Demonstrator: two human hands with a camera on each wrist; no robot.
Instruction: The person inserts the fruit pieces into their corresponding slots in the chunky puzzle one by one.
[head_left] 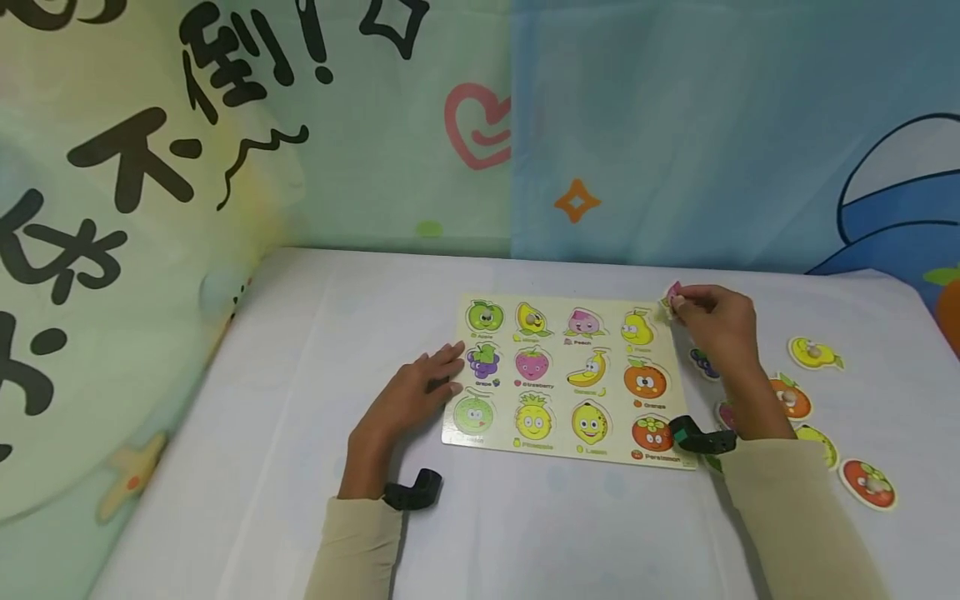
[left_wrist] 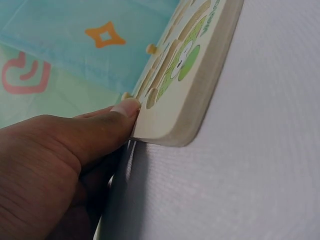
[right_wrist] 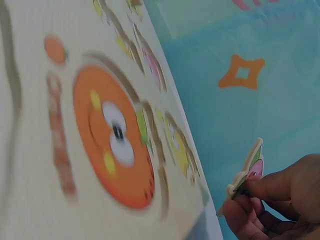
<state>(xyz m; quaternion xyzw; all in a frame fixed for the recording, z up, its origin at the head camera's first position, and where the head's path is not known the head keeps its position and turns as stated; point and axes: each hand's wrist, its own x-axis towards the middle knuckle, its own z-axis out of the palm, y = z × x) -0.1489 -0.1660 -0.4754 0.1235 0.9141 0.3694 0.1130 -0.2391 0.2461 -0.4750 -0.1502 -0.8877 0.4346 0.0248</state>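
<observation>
A pale wooden fruit puzzle board (head_left: pixel 562 307) lies on the white table, with rows of printed fruit recesses. Fingers of my left hand (head_left: pixel 408 396) touch its left edge; the left wrist view shows the thumb (left_wrist: pixel 131 106) against the board's border (left_wrist: pixel 170 127). Past the board's far right corner, my right hand (head_left: pixel 723 321) pinches a small pink peach piece (right_wrist: pixel 256 167) with green leaves between thumb and fingers. The piece is tilted, nearly edge-on in the right wrist view. The pear recess (head_left: pixel 637 327) and orange recess (head_left: pixel 645 381) are nearest this hand.
Loose fruit pieces lie right of the board: a grape piece (head_left: pixel 703 364), an orange piece (head_left: pixel 792 398), a persimmon piece (head_left: pixel 867 484) and several others, some partly behind the right arm. Printed cloth (head_left: pixel 675 125) hangs behind the table. Black bands (head_left: pixel 414 492) sit at both wrists.
</observation>
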